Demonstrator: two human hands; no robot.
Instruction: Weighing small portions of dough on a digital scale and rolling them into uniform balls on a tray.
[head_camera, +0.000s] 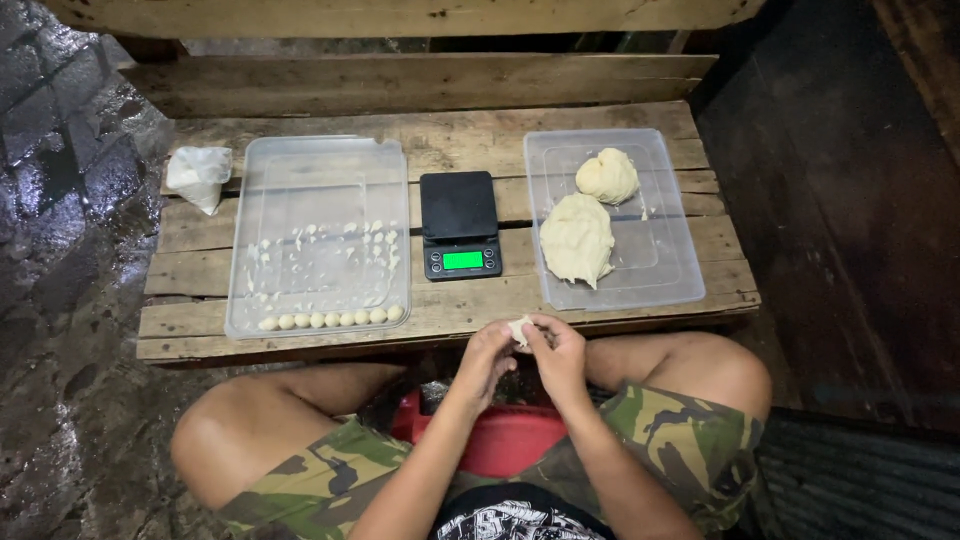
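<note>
- small dough piece (519, 329) pinched between both hands, held just off the front edge of the wooden bench (440, 150), roughly at its middle, above the person's lap
- left hand (485, 358) fingers closed onto the dough piece from the left side
- right hand (558, 352) fingers closed onto the same piece from the right; the two hands touch at the fingertips
- black digital scale (459, 224) on the bench center, just behind the hands, green display lit, nothing on its platform
- left clear plastic tray (250, 160) beside the scale, toward the left end of the bench; row of small dough balls (331, 319) lined along its front edge, white smears over its floor
- right clear plastic tray (672, 160) on the right end of the bench, just beside the scale
- large dough lump (577, 239) in the right tray, nearer the front-left of it
- smaller dough lump (607, 175) behind it toward the tray's back edge, the two close, contact not clear
- white plastic bag (198, 176) at the back-left corner of the bench, just left of the left tray
- red stool (505, 445) under the person, between the knees; camouflage shorts (680, 440)
- wet dark floor (60, 250) left of the bench
</note>
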